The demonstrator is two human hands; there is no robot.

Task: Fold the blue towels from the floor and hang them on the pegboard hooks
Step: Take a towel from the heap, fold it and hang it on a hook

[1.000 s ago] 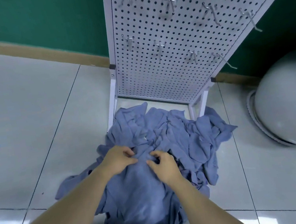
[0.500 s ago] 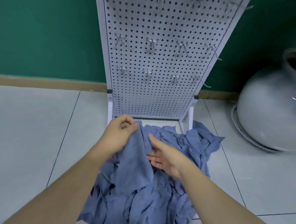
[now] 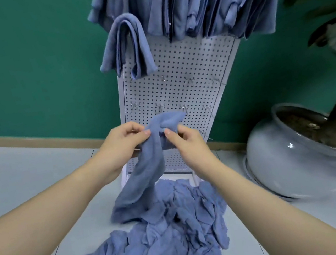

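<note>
- Left hand (image 3: pixel 119 144) pinching one blue towel (image 3: pixel 147 167) at its top edge; right hand (image 3: pixel 183 141) pinching the same edge just beside it.
- Towel held up before the pegboard (image 3: pixel 177 78), twisted into a rope, tail touching the pile (image 3: pixel 167 232) on the floor.
- Risk of dragging a neighbour up if the tail snags in the pile.
- Risk of a crooked fold unless shaken flat and corners found first.
- Free hooks (image 3: pixel 159 106) low and thin; likely slip-off from a bulky, uneven fold.
- Hung towels (image 3: pixel 128 45) above crowded; a careless reach may knock one down.
</note>
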